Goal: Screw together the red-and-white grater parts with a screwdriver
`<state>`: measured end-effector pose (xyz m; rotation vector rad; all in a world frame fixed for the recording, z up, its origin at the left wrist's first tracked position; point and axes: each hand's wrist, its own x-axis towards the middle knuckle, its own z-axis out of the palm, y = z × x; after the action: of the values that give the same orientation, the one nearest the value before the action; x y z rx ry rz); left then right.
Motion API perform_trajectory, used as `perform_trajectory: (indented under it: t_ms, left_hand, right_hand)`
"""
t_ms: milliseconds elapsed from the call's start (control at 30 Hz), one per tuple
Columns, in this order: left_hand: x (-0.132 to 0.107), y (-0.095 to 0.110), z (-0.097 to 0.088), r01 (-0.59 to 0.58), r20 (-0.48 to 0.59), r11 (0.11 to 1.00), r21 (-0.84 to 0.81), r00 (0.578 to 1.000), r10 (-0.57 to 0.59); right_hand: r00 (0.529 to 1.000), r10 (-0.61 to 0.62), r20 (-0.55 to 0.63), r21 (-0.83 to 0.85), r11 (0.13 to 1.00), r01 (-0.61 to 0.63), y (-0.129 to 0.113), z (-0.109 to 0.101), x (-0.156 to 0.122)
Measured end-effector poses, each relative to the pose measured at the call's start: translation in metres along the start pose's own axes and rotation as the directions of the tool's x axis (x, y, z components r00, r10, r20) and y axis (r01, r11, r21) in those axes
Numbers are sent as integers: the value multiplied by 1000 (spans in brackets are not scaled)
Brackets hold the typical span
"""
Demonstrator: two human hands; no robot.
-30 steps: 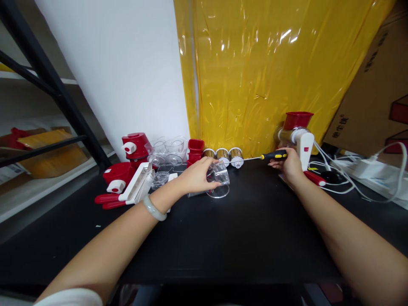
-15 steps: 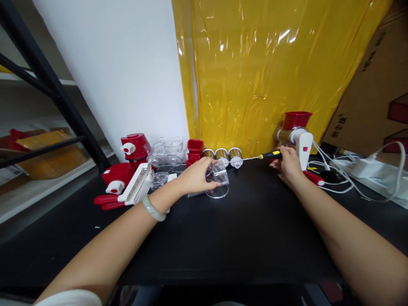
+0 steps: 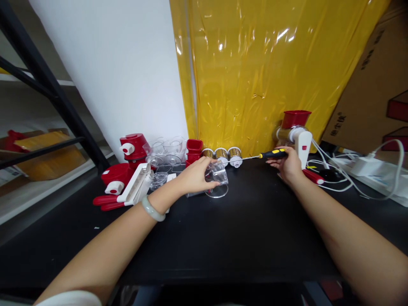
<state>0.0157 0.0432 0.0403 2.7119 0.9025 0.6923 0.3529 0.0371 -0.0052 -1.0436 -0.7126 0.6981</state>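
Note:
My left hand (image 3: 201,175) is closed around a clear plastic part (image 3: 219,174) with a round rim near the black tabletop. In my right hand (image 3: 288,163) is a screwdriver (image 3: 272,154) with a black and yellow handle, lying nearly level. Its thin shaft points left, and the tip reaches the upper side of the clear part; whether it sits in a screw is too small to tell. Just behind the part stand several metal grater drums (image 3: 235,156) with white rims. Stacked red hoppers (image 3: 194,151) are beside them, partly hidden by my left hand.
Red grater bodies (image 3: 132,146), white arms with red handles (image 3: 132,187) and clear cups (image 3: 168,148) stand at the left. An assembled rotary grater (image 3: 301,144) is behind my right hand. White cables and a power strip (image 3: 369,168) lie far right, before a cardboard box (image 3: 360,97).
My right hand's fingers have shifted on the screwdriver handle and loosened, showing more of the handle. My left hand and the clear part stay almost in place.

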Motion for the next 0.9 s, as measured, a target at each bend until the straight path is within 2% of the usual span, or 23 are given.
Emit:
perform_trajectory:
  t_ms: [400,567,733,900]
  left_hand:
    - [0,1,0,14,5,1000,14,1000,-14]
    - [0,1,0,3,4,1000,13,1000,-3]
    - [0,1,0,8,1,1000,9,1000,-8]
    - [0,0,0,3,1,1000,5,1000,-3]
  right_hand:
    - [1000,-1,17,-34,999,1,-2,2,-2]
    - [999,-16,-38,-40,999,15,1,3,1]
    - [994,-105,20,-41,994,106,7,0,5]
    - [987,-160,-11,-73,985,159,6,0,4]
